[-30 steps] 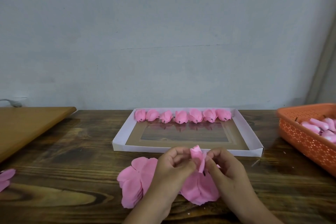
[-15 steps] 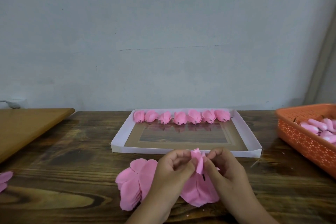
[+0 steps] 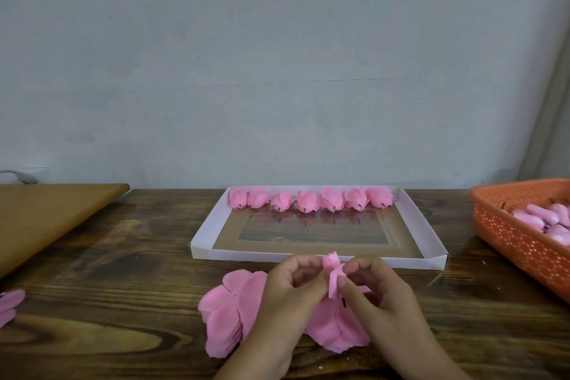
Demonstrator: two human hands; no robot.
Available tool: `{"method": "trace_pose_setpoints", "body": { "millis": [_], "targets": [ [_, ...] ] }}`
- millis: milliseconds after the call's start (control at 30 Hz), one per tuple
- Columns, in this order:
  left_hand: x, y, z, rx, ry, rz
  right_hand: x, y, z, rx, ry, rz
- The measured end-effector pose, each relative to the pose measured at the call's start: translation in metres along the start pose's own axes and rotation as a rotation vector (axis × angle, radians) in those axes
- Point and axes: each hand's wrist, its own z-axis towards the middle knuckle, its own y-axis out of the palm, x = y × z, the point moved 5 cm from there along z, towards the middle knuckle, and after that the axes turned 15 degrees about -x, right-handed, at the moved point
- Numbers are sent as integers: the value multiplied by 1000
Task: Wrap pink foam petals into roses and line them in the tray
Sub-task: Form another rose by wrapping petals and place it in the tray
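Both hands meet over a pile of flat pink foam petals [image 3: 229, 315] near the table's front edge. My left hand [image 3: 290, 296] and my right hand [image 3: 374, 293] pinch a small part-rolled pink rose [image 3: 333, 271] between their fingertips; a dark stem tip shows below it. Behind them lies a shallow white tray [image 3: 209, 225] with a brown floor. Several finished pink roses [image 3: 308, 199] stand in one row along its far wall. The pile's middle is hidden by my hands.
An orange perforated basket [image 3: 521, 244] with pink rose buds stands at the right. A tan wooden board [image 3: 46, 219] lies at the left, and a loose pink petal [image 3: 9, 305] sits at the left edge. A grey wall rises behind the table.
The hands stay in place, their fingers working the small rose; the rolled petal sits a little tighter between the fingertips. Tray and basket are unchanged.
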Motion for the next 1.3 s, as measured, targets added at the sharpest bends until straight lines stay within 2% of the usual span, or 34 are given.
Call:
{"method": "trace_pose_setpoints", "body": {
  "millis": [200, 500, 733, 933, 1133, 1300],
  "targets": [
    [6, 5, -4, -56, 0, 6, -1, -1, 2, 53, 7, 57],
    [8, 6, -4, -59, 28, 3, -2, -2, 4, 17, 2, 137],
    [6, 6, -3, -55, 38, 70, 2, -3, 4, 34, 30, 170],
    [6, 7, -2, -39, 95, 223, 4, -2, 3, 80, 44, 186],
    [4, 10, -1, -130, 130, 219, 7, -4, 4, 117, 58, 180],
    [2, 7, 0, -71, 114, 243, 8, -3, 4, 100, 53, 169]
  ]
}}
